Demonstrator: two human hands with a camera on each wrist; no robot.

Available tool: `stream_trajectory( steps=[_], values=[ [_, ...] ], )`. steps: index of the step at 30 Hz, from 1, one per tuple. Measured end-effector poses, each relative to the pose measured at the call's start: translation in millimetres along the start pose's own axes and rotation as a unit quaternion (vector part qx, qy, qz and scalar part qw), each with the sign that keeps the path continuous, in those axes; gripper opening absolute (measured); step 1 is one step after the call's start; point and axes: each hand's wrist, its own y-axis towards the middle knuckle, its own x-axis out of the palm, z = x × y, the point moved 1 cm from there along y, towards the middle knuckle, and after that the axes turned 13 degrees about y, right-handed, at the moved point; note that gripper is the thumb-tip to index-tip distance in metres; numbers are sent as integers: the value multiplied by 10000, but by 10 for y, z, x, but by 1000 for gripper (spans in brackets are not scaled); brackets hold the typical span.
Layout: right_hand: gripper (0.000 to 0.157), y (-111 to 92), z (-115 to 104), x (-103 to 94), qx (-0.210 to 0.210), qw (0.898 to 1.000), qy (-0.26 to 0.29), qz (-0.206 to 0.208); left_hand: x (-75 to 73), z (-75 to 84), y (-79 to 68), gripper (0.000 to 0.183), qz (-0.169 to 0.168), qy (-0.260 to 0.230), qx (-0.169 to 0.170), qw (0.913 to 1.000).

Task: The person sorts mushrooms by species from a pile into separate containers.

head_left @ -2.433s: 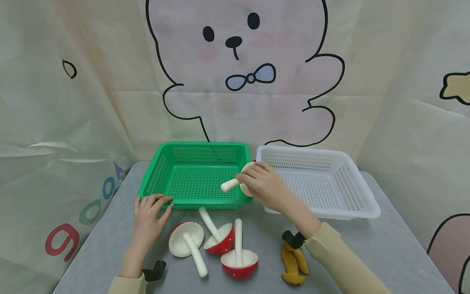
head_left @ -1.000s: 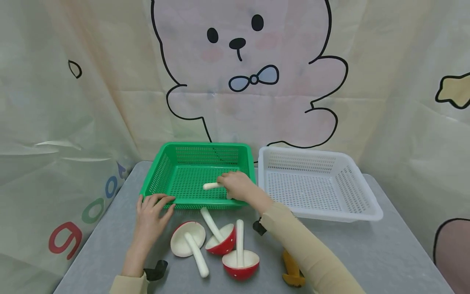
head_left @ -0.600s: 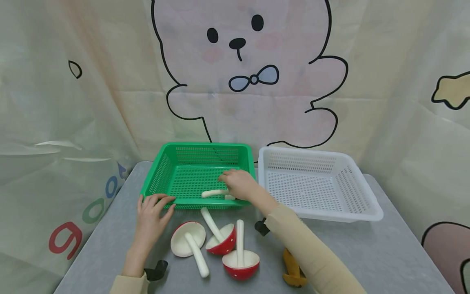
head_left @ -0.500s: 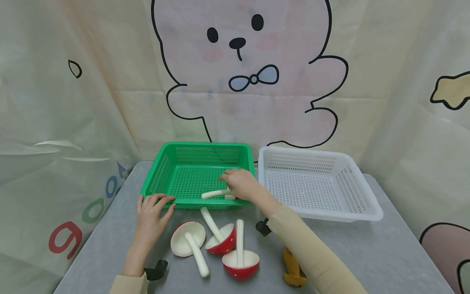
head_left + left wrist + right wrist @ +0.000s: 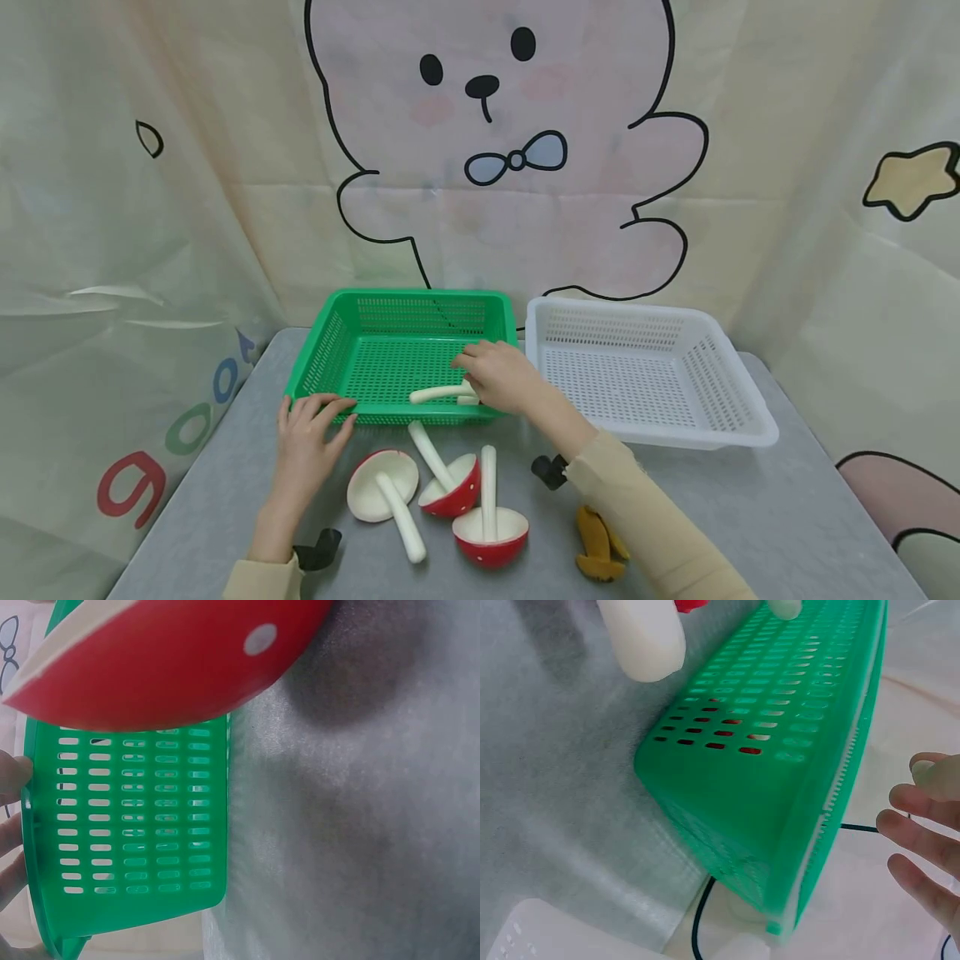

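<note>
Since the earliest frame, the mushroom with the slim white stem (image 5: 435, 393) that the right hand (image 5: 498, 377) was gripping between the baskets has moved down into the green slotted plastic basket (image 5: 397, 410). It lies near the front right corner, its stem pointing left and its cap mostly hidden by the hand; red shows through the slots in the right wrist view. Above it, the right hand's fingers have let go and are spread with nothing between them. Slightly bent, the left hand's (image 5: 307, 437) fingers touch the front rim near the left corner, as before; I cannot tell whether they pinch it. On the grey table (image 5: 750, 500) before the basket, three red-capped mushrooms (image 5: 491, 546) with white undersides and stems sit close together. Near the right sleeve (image 5: 660, 533) lie brownish-yellow mushroom-shaped pieces (image 5: 597, 537). Beside the green basket stands a white slotted plastic basket (image 5: 660, 433)
</note>
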Motion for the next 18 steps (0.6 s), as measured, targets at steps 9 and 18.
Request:
stream_trajectory(
  steps=[9,18],
  values=[
    [19,-155,-160,-97,-335,9990,-180,225,-14,7,11,26,3,14,6,10000],
    [19,-323,-316,-102,-670,9961,-250,510,-8,-4,6,26,-34,2,-18,10000]
  ],
)
